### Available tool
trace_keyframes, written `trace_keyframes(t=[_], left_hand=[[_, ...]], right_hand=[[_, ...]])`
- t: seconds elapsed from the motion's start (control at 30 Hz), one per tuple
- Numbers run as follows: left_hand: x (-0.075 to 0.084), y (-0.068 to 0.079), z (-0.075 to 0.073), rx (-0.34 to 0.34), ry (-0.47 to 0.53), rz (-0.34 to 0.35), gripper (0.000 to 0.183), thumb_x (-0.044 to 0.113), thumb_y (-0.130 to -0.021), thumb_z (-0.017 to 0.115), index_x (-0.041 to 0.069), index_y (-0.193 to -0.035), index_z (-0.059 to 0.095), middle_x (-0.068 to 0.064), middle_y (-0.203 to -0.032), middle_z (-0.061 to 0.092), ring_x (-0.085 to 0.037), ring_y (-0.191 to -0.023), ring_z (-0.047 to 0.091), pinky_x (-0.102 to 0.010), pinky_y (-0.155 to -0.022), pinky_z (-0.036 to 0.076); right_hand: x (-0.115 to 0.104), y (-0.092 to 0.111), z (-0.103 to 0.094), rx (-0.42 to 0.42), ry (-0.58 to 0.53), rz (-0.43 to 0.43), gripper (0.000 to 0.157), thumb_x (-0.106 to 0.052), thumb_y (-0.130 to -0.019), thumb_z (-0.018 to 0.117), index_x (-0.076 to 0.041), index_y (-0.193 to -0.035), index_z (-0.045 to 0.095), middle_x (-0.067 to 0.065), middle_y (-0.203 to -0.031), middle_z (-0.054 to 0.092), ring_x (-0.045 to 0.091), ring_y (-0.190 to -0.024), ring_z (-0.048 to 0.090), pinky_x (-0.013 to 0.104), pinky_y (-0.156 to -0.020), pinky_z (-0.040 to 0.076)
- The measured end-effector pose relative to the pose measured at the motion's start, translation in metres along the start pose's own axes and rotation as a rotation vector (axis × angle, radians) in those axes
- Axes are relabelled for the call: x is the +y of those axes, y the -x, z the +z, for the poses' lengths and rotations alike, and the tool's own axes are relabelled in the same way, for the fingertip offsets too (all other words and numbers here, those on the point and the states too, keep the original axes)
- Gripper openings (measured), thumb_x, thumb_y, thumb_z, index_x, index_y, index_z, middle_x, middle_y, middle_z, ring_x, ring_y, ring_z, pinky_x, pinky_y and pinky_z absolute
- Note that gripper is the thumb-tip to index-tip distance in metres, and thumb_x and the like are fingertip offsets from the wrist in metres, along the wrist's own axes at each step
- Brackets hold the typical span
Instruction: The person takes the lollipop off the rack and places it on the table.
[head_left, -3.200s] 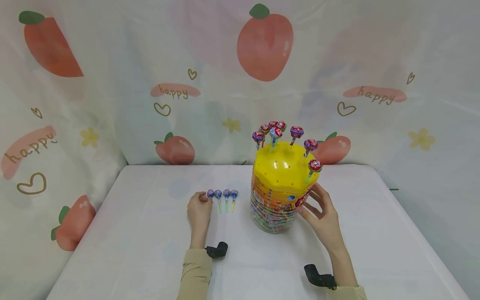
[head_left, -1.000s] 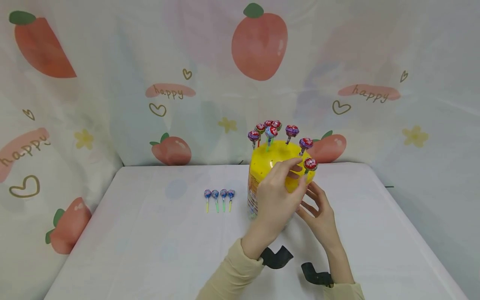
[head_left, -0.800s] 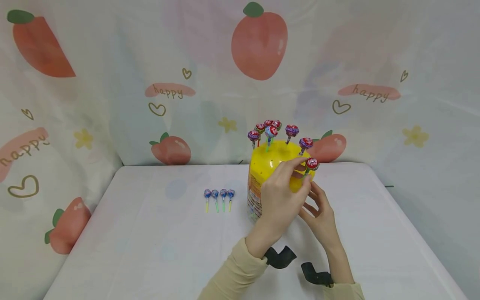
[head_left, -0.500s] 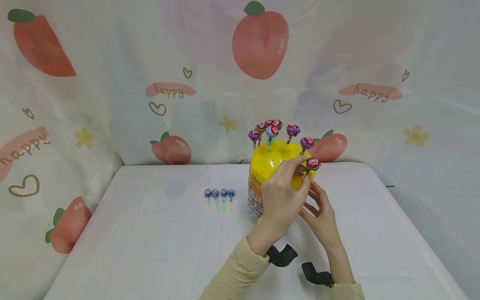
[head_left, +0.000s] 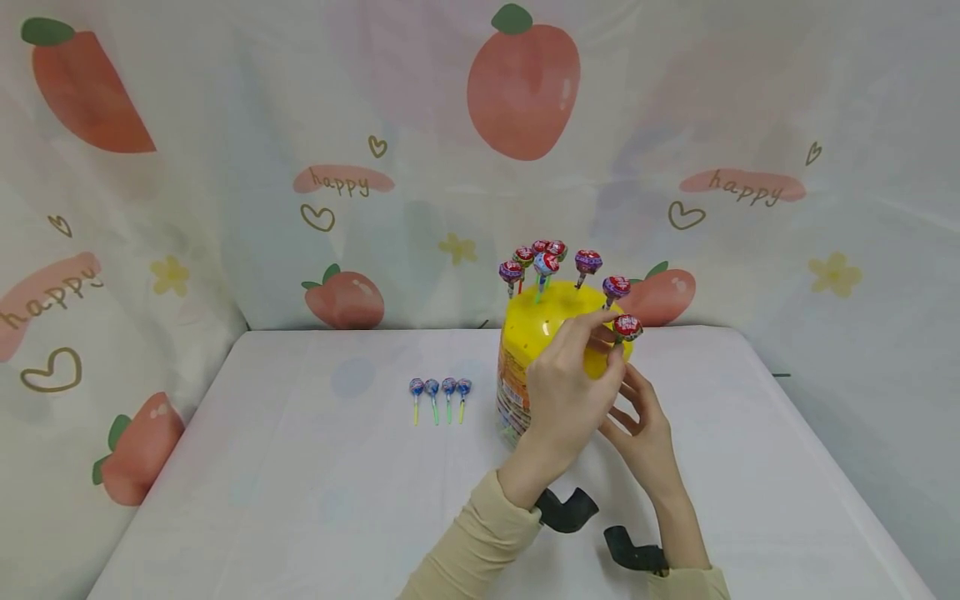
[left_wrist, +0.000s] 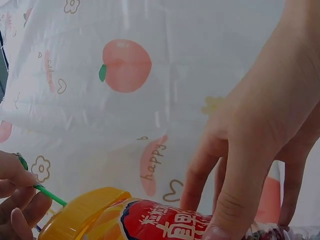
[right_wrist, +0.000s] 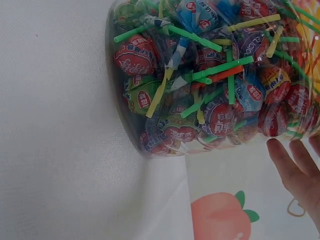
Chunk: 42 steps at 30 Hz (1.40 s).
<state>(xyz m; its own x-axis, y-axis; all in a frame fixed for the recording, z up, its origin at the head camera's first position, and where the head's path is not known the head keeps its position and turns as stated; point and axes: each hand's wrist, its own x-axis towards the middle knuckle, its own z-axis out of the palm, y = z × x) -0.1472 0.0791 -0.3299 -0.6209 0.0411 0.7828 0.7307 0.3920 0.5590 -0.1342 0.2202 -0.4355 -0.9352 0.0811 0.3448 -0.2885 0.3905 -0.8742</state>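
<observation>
A clear jar (right_wrist: 200, 145) of wrapped lollipops stands upright under a yellow lid (head_left: 528, 325) with small holes. My left hand (head_left: 573, 387) reaches over the lid's near right side. Between thumb and forefinger it pinches the green stick (left_wrist: 51, 196) of a red-wrapped lollipop (head_left: 628, 327). In the left wrist view the stick's lower end meets the lid; whether it sits in a hole cannot be told. Against the jar's right side rest the spread fingertips of my right hand (head_left: 648, 437), with the thumb nearer the front. Several other lollipops (head_left: 546, 264) stand in the lid.
Left of the jar, several blue-wrapped lollipops (head_left: 432, 387) lie in a row on the white table (head_left: 300, 483). Behind hangs a peach-printed cloth (head_left: 420, 100). A black wrist mount (head_left: 567, 510) sits close to the other mount (head_left: 633, 550).
My left hand has gone from the row of lollipops across to the lid, and now pinches the near right lollipop there. Over the last half second it barely shifts. My right hand stays at the jar.
</observation>
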Motion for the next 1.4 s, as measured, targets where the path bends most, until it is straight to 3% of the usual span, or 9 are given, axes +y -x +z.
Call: trace_keyframes(t=[0.3,0.57,1.07,1.4], left_hand=[[0.003,0.0,-0.005,0.011,0.133,-0.015,0.034,0.01,-0.087,0.068,0.011,-0.119,0.057,-0.005,-0.1,0.069,-0.012,-0.086,0.067,-0.004,-0.06,0.043],[0.0,0.016,-0.02,0.014,0.166,-0.074,0.039,0.004,-0.084,0.069,0.012,-0.12,0.056,-0.006,-0.098,0.066,-0.014,-0.085,0.063,-0.009,-0.059,0.046],[-0.029,0.038,-0.043,0.109,0.156,-0.089,0.038,-0.002,-0.081,0.068,0.008,-0.116,0.059,-0.008,-0.089,0.061,-0.016,-0.076,0.058,-0.016,-0.055,0.047],[-0.061,0.048,-0.052,0.198,0.112,-0.167,0.038,-0.006,-0.08,0.066,0.007,-0.115,0.062,-0.01,-0.088,0.063,-0.019,-0.076,0.061,-0.02,-0.053,0.047]], right_hand=[[0.002,0.0,0.0,0.007,-0.011,-0.033,0.079,0.001,-0.083,0.069,-0.017,-0.15,0.031,-0.011,-0.14,0.04,-0.008,-0.121,0.042,0.008,-0.093,0.044],[0.004,0.0,0.002,0.009,-0.01,-0.02,0.079,-0.001,-0.084,0.07,-0.017,-0.15,0.03,0.012,-0.144,0.041,-0.008,-0.122,0.042,0.008,-0.091,0.044],[0.0,0.0,0.003,0.016,-0.016,-0.025,0.076,-0.002,-0.084,0.069,-0.014,-0.149,0.031,0.014,-0.145,0.041,-0.007,-0.121,0.042,0.009,-0.091,0.045],[0.002,0.0,0.002,0.009,-0.014,-0.004,0.077,-0.003,-0.086,0.068,-0.018,-0.15,0.03,0.011,-0.146,0.039,-0.006,-0.123,0.041,0.009,-0.092,0.044]])
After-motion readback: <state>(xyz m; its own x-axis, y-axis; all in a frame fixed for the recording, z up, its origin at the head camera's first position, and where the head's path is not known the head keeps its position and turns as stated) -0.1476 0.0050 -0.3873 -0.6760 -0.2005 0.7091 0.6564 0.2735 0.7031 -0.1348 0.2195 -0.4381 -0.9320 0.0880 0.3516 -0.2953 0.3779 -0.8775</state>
